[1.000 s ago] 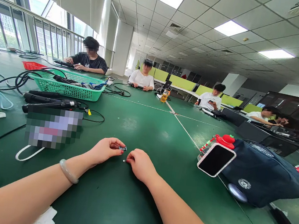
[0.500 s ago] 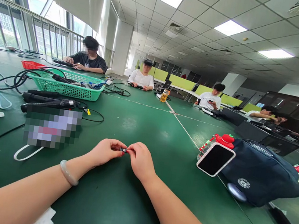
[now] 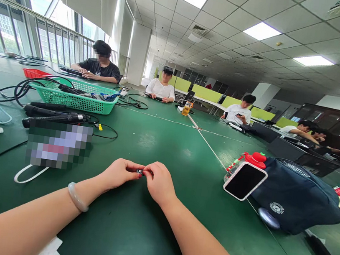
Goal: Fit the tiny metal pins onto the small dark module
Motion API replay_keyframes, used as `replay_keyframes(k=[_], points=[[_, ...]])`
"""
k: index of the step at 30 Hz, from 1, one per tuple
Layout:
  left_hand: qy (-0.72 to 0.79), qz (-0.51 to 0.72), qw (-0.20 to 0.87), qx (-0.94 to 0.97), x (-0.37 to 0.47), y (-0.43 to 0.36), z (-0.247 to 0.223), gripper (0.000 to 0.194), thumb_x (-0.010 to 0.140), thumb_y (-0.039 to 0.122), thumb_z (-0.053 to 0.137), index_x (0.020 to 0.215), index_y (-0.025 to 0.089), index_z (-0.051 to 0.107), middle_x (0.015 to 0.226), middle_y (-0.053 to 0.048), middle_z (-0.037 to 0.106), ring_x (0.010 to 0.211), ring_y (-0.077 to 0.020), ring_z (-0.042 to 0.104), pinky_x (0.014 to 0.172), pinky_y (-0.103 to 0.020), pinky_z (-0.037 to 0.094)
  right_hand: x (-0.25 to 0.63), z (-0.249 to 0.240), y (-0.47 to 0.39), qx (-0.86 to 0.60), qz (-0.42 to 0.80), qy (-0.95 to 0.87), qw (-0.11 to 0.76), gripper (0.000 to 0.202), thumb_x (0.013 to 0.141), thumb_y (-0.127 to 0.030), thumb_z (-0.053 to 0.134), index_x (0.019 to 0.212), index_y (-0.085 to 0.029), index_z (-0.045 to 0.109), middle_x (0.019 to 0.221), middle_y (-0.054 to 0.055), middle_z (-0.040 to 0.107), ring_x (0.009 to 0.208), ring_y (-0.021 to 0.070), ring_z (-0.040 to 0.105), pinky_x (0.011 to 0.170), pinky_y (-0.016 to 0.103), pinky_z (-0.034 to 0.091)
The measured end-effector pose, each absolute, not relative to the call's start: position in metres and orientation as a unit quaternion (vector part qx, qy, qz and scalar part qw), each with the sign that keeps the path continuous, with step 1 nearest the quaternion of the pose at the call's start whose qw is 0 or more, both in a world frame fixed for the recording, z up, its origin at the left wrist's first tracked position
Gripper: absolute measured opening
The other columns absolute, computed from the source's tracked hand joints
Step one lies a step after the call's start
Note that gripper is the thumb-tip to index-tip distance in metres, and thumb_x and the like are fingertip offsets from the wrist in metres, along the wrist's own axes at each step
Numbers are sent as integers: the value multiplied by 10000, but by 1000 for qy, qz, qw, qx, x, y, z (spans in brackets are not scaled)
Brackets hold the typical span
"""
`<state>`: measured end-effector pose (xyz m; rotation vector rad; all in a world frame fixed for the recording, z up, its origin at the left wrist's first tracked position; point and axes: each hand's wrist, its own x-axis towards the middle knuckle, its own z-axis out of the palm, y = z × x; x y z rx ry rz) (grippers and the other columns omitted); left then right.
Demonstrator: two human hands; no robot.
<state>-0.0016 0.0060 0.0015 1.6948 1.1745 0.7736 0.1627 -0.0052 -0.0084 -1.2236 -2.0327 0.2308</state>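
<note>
Between my hands is a small dark part with bright silvery bits point(image 3: 139, 172), too small to name. My left hand point(image 3: 120, 174) pinches it between thumb and fingers, from the left side. My right hand point(image 3: 159, 184) has its fingertips closed together at the part's right end, and its back hides most of the fingers. Both hands are low over the green table point(image 3: 124, 231), in the middle of the view. A pale bangle point(image 3: 77, 197) circles my left wrist.
To the left are a green basket point(image 3: 75, 99) of cables, black tool-like handles point(image 3: 55, 120) and a blurred pouch point(image 3: 59, 148). A phone point(image 3: 245, 181) leans on a red-lidded bottle point(image 3: 256, 158) beside a dark blue bag point(image 3: 299, 196). Several people sit farther back.
The small part has turned slightly between my fingertips. My hands hold almost the same position, and the other things stay where they were.
</note>
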Motion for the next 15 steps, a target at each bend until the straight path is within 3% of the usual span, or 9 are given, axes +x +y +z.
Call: replay_keyframes(k=[15], points=[[461, 319, 483, 673, -3, 6, 2, 380, 644, 269, 628, 1013, 186, 667, 954, -18, 707, 964, -241, 603, 861, -300, 449, 161, -6, -7, -477, 106, -786, 379, 136, 793, -129, 511, 742, -197, 618, 750, 18, 591, 774, 148, 531, 724, 273, 422]])
